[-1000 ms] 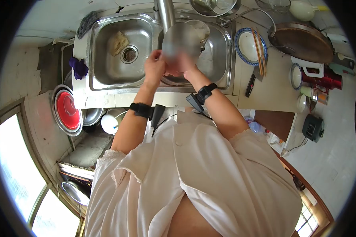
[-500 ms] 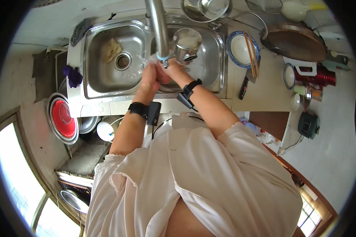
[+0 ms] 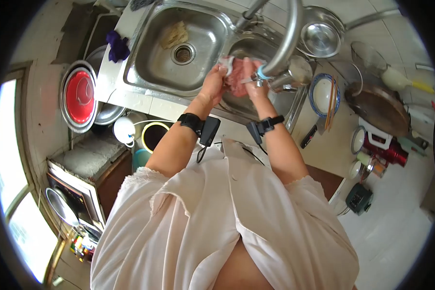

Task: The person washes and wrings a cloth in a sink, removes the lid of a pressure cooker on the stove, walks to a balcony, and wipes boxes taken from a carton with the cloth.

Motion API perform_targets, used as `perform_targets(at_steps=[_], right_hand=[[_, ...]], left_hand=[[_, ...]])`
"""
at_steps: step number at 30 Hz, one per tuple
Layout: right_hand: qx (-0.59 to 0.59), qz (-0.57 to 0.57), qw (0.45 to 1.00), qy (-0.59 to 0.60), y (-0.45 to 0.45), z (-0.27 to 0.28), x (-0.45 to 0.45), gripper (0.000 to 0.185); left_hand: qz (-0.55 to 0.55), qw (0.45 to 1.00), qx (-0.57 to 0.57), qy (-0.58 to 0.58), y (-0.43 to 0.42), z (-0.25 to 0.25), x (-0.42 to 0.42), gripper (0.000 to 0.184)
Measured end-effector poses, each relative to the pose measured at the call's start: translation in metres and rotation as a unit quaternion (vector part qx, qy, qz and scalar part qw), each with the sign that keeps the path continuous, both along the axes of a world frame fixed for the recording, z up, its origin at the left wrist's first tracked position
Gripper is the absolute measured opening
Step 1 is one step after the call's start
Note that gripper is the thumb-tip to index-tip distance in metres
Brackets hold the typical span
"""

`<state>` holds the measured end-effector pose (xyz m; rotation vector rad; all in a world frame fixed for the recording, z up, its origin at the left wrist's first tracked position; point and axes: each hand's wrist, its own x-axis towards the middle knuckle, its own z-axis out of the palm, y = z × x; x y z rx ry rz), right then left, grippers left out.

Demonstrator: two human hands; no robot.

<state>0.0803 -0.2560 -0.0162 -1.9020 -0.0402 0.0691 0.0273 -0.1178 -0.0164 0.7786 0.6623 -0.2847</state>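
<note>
Over the right basin (image 3: 239,108) of the steel sink, a piece of pink raw meat (image 3: 236,79) with a whitish edge is held between both hands. My left hand (image 3: 213,83) grips it from the left, fingers closed on its edge. My right hand (image 3: 255,84) has hold of its right side, partly hidden by the faucet spout (image 3: 289,41), whose tip hangs right beside it. In the left basin (image 3: 150,58) a pale yellowish cloth-like item (image 3: 174,35) lies near the drain.
Right of the sink are a blue-rimmed bowl (image 3: 315,102) with chopsticks (image 3: 331,104), a black-handled knife (image 3: 310,137), a large brown-lidded pan (image 3: 377,106) and steel pots (image 3: 320,39). A purple cloth (image 3: 117,47) lies at the counter's left; a red basin (image 3: 79,97) stands beyond.
The view has turned and shifted. The meat, blurred or mostly hidden before, now shows clearly between both hands, which are raised beside the faucet tip.
</note>
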Motion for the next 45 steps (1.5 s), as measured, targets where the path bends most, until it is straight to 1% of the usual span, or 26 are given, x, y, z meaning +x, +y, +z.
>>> perform_targets(at_steps=[1, 3, 4, 5, 7, 8, 10, 11, 13, 14, 17, 19, 21, 22, 24, 26, 28, 30, 32, 34, 35, 36, 38, 39, 41, 45], right_hand=[[0.082, -0.011, 0.997, -0.002, -0.002, 0.003, 0.002, 0.033], [-0.006, 0.105, 0.994, -0.038, -0.007, 0.015, 0.003, 0.018], [-0.125, 0.136, 0.981, -0.051, -0.005, 0.022, -0.003, 0.011], [-0.206, 0.189, 0.951, -0.134, 0.002, 0.039, -0.010, 0.014], [-0.312, 0.267, 0.869, -0.277, 0.015, 0.064, -0.033, 0.027], [-0.294, 0.263, 0.886, -0.245, 0.017, 0.066, -0.045, 0.030], [-0.193, 0.280, 0.926, -0.164, 0.012, 0.086, -0.057, 0.031], [-0.193, 0.284, 0.925, -0.165, 0.007, 0.087, -0.059, 0.031], [-0.125, 0.211, 0.967, -0.066, -0.012, 0.079, -0.061, 0.032], [-0.101, 0.184, 0.973, 0.096, -0.032, 0.056, -0.059, 0.036], [0.012, 0.119, 0.991, 0.051, -0.027, 0.053, -0.052, 0.041], [0.184, -0.017, 0.970, 0.156, -0.025, 0.045, -0.047, 0.043], [0.129, -0.035, 0.978, 0.162, -0.013, 0.034, -0.036, 0.042], [0.073, -0.055, 0.982, 0.166, -0.009, 0.030, -0.032, 0.040], [0.095, -0.021, 0.976, 0.194, -0.007, 0.028, -0.024, 0.039], [0.118, 0.015, 0.968, 0.222, -0.011, 0.022, -0.022, 0.037], [0.170, 0.045, 0.951, 0.253, -0.023, 0.007, -0.024, 0.044], [0.211, 0.022, 0.943, 0.255, -0.020, 0.022, -0.032, 0.034], [0.182, -0.087, 0.952, 0.230, -0.028, 0.029, -0.036, 0.025], [0.203, -0.091, 0.945, 0.239, -0.028, 0.046, -0.039, 0.024], [0.224, -0.098, 0.938, 0.246, -0.029, 0.052, -0.038, 0.024], [0.223, -0.096, 0.938, 0.245, -0.033, 0.053, -0.038, 0.024], [0.359, -0.106, 0.901, 0.219, -0.041, 0.054, -0.037, 0.021], [0.359, -0.107, 0.900, 0.221, -0.047, 0.056, -0.036, 0.021], [0.403, -0.118, 0.876, 0.239, -0.062, 0.063, -0.033, 0.016], [0.349, -0.079, 0.900, 0.248, -0.092, 0.054, -0.038, 0.011]], left_hand=[[-0.041, 0.997, 0.063, -0.010, 0.011, 0.015, -0.001, 0.039], [-0.035, 0.998, 0.020, 0.039, 0.016, 0.019, -0.003, 0.039], [-0.043, 0.995, -0.023, 0.084, 0.017, 0.021, -0.003, 0.039], [-0.082, 0.982, -0.162, 0.052, 0.022, 0.022, 0.001, 0.052], [-0.034, 0.974, -0.222, -0.011, 0.015, 0.017, 0.010, 0.052], [0.010, 0.958, -0.276, -0.073, 0.012, 0.012, 0.014, 0.052], [0.054, 0.960, -0.273, -0.033, 0.011, 0.003, 0.009, 0.049], [0.074, 0.938, -0.332, -0.061, 0.013, 0.010, 0.002, 0.049], [0.122, 0.899, -0.409, -0.096, 0.012, -0.008, -0.006, 0.052], [0.123, 0.899, -0.410, -0.095, 0.011, -0.002, -0.009, 0.052], [0.101, 0.899, -0.406, -0.128, 0.008, 0.017, -0.012, 0.057], [0.120, 0.902, -0.393, -0.134, 0.008, 0.018, -0.009, 0.056], [0.138, 0.904, -0.380, -0.138, 0.009, 0.019, -0.010, 0.055], [0.109, 0.919, -0.350, -0.142, 0.011, 0.016, -0.010, 0.052], [0.081, 0.933, -0.320, -0.146, 0.013, 0.030, -0.011, 0.050], [0.033, 0.988, -0.136, -0.070, 0.017, 0.044, -0.015, 0.048], [0.011, 0.985, -0.133, -0.113, 0.015, 0.026, -0.012, 0.053], [0.019, 0.984, 0.039, -0.174, 0.011, 0.026, -0.004, 0.063], [0.015, 0.982, 0.078, -0.173, 0.013, 0.016, 0.000, 0.055], [-0.088, 0.943, 0.299, -0.118, 0.021, -0.008, 0.005, 0.042], [-0.086, 0.943, 0.300, -0.118, 0.025, -0.003, 0.003, 0.042], [-0.065, 0.929, 0.347, -0.109, 0.030, 0.005, -0.001, 0.029], [-0.044, 0.913, 0.394, -0.099, 0.044, 0.002, -0.006, 0.023], [0.048, 0.967, 0.246, -0.055, 0.052, -0.012, -0.006, 0.027], [0.152, 0.988, -0.011, 0.009, 0.066, -0.012, -0.012, 0.040], [0.146, 0.982, -0.121, -0.003, 0.072, -0.003, -0.016, 0.039]])
